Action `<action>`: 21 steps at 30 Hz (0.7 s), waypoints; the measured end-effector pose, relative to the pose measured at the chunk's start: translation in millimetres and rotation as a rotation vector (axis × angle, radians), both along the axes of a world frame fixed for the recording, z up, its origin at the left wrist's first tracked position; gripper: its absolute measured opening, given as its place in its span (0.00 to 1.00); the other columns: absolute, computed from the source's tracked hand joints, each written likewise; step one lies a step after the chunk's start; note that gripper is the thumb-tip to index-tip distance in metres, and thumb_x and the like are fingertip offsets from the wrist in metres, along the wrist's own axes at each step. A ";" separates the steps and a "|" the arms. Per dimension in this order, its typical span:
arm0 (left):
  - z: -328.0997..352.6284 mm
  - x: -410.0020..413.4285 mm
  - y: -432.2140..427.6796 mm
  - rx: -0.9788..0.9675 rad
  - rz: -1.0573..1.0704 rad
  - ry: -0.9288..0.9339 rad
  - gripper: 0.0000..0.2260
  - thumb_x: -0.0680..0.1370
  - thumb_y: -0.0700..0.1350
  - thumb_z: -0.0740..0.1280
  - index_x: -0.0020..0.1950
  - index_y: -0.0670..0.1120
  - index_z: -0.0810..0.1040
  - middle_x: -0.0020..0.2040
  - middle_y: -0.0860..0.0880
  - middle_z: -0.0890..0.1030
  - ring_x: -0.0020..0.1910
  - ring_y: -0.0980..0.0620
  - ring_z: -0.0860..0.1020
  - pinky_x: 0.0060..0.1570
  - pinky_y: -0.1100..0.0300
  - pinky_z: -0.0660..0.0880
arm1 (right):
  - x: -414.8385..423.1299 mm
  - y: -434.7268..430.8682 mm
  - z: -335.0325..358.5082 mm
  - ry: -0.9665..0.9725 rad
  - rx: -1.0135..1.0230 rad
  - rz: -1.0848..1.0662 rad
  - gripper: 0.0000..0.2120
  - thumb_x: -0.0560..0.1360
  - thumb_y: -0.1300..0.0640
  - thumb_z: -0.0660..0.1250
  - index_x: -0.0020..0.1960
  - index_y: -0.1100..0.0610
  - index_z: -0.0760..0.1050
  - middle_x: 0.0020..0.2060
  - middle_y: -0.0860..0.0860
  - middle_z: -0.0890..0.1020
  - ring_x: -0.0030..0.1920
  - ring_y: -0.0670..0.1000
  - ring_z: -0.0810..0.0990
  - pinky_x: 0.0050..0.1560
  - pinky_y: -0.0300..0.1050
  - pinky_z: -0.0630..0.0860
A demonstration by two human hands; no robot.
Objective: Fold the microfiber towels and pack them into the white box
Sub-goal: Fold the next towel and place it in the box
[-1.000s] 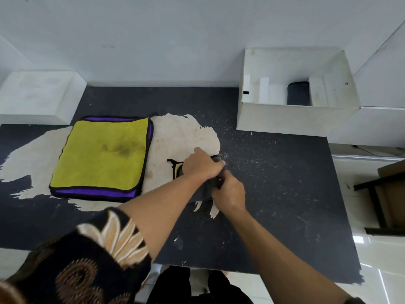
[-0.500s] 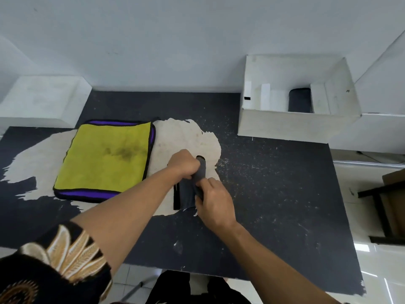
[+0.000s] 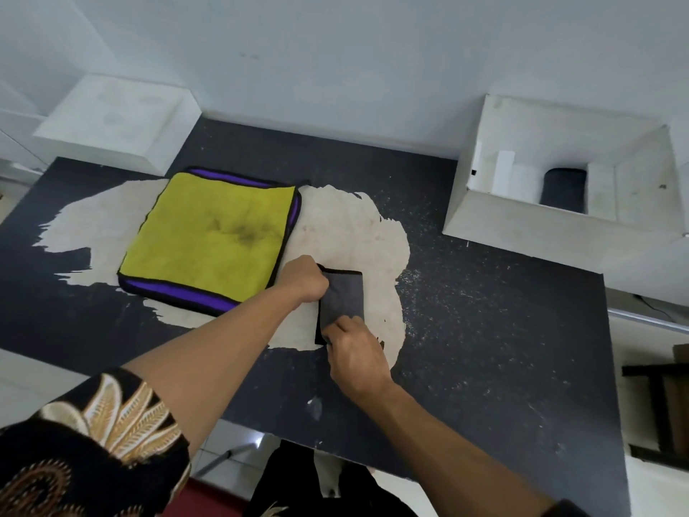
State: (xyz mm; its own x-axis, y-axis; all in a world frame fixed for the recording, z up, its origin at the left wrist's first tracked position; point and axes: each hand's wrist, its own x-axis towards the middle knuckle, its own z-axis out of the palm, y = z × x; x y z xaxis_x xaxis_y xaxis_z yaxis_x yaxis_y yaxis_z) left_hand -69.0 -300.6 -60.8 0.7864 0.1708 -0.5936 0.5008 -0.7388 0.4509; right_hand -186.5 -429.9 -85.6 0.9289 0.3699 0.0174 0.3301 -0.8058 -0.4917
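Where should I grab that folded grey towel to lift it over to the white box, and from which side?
Pinch the grey towel across its narrow width near the middle, coming from above at its right long edge. It lies flat as a slim rectangle. That edge is free and faces the white box, and a mid-length pinch should keep the folded layers together.

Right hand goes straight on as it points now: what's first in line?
The right hand grips the grey towel itself; past that, likely the left hand holding the towel's left edge.
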 end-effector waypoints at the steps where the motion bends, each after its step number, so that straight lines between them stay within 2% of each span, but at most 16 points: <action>1: -0.5 -0.9 0.6 0.009 -0.009 -0.007 0.07 0.71 0.34 0.64 0.33 0.40 0.73 0.41 0.37 0.79 0.46 0.38 0.81 0.30 0.61 0.68 | -0.8 -1.1 0.3 -0.012 -0.031 0.042 0.07 0.66 0.66 0.71 0.43 0.57 0.81 0.39 0.52 0.80 0.38 0.53 0.74 0.41 0.46 0.77; 4: -2.7 -3.3 2.4 0.055 -0.059 -0.036 0.12 0.73 0.35 0.64 0.31 0.44 0.68 0.45 0.37 0.80 0.48 0.39 0.81 0.26 0.60 0.64 | -0.8 -3.1 5.5 -0.022 -0.125 0.160 0.06 0.72 0.59 0.64 0.45 0.55 0.80 0.42 0.50 0.82 0.41 0.53 0.72 0.45 0.48 0.74; 6: -1.0 -5.5 2.3 0.077 -0.082 -0.041 0.10 0.74 0.36 0.64 0.32 0.42 0.71 0.44 0.37 0.81 0.48 0.39 0.81 0.28 0.60 0.67 | -1.0 -7.2 11.8 -0.033 -0.114 0.175 0.09 0.73 0.58 0.63 0.47 0.53 0.81 0.44 0.46 0.83 0.46 0.53 0.72 0.45 0.47 0.71; 8: 1.4 -7.5 2.7 0.100 -0.105 -0.063 0.08 0.77 0.39 0.65 0.40 0.38 0.79 0.46 0.39 0.82 0.49 0.40 0.81 0.37 0.57 0.73 | -1.0 -14.1 16.6 -0.030 0.019 0.054 0.11 0.72 0.61 0.63 0.48 0.51 0.82 0.45 0.44 0.84 0.49 0.52 0.73 0.46 0.47 0.68; 10: 1.6 -10.3 3.7 0.112 -0.094 -0.120 0.10 0.80 0.44 0.65 0.49 0.39 0.82 0.49 0.43 0.83 0.51 0.42 0.80 0.45 0.55 0.75 | 2.5 -24.0 17.9 -0.024 0.142 -0.185 0.13 0.73 0.62 0.63 0.52 0.51 0.82 0.46 0.45 0.83 0.49 0.53 0.76 0.48 0.49 0.71; 12: 4.9 -17.8 2.4 0.118 -0.065 -0.177 0.12 0.82 0.49 0.63 0.48 0.43 0.81 0.47 0.46 0.83 0.51 0.43 0.80 0.44 0.57 0.72 | 8.5 -32.4 17.9 -0.023 0.116 -0.307 0.12 0.75 0.57 0.66 0.58 0.51 0.81 0.50 0.49 0.80 0.50 0.54 0.76 0.50 0.51 0.75; 14: 7.0 -28.9 -1.9 0.138 -0.049 -0.224 0.16 0.82 0.55 0.60 0.42 0.46 0.77 0.40 0.48 0.80 0.46 0.45 0.80 0.40 0.56 0.70 | 12.5 -35.3 19.2 0.096 0.025 -0.196 0.18 0.76 0.51 0.68 0.65 0.49 0.77 0.57 0.52 0.73 0.54 0.54 0.74 0.54 0.51 0.75; 16: 6.2 -41.7 -5.4 0.150 -0.065 -0.228 0.17 0.81 0.58 0.61 0.46 0.46 0.78 0.42 0.50 0.81 0.45 0.47 0.79 0.42 0.55 0.72 | 13.3 -31.9 19.3 0.169 -0.113 -0.047 0.23 0.76 0.47 0.67 0.71 0.47 0.71 0.60 0.53 0.68 0.57 0.55 0.71 0.57 0.51 0.73; 19: -0.9 -58.3 -6.6 0.116 -0.132 -0.200 0.13 0.77 0.50 0.69 0.60 0.47 0.79 0.50 0.48 0.83 0.50 0.47 0.80 0.49 0.53 0.77 | 13.0 -23.5 14.6 0.186 -0.209 -0.036 0.24 0.77 0.46 0.66 0.72 0.45 0.66 0.60 0.54 0.65 0.57 0.57 0.70 0.56 0.50 0.72; 21: -3.2 -61.6 -4.9 0.138 -0.146 -0.218 0.14 0.76 0.45 0.70 0.61 0.46 0.79 0.51 0.46 0.83 0.51 0.45 0.80 0.51 0.51 0.78 | 13.0 -19.8 13.3 0.191 -0.188 -0.068 0.22 0.77 0.47 0.67 0.69 0.46 0.68 0.59 0.54 0.65 0.55 0.57 0.71 0.54 0.49 0.73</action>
State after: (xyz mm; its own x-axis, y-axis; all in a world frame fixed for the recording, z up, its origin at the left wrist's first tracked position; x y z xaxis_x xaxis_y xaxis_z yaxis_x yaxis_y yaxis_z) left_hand -130.5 -305.5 -64.0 0.9150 0.1139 -0.3870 0.2873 -0.8574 0.4269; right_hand -173.6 -449.7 -72.3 0.9318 0.2864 -0.2231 0.1875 -0.9059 -0.3798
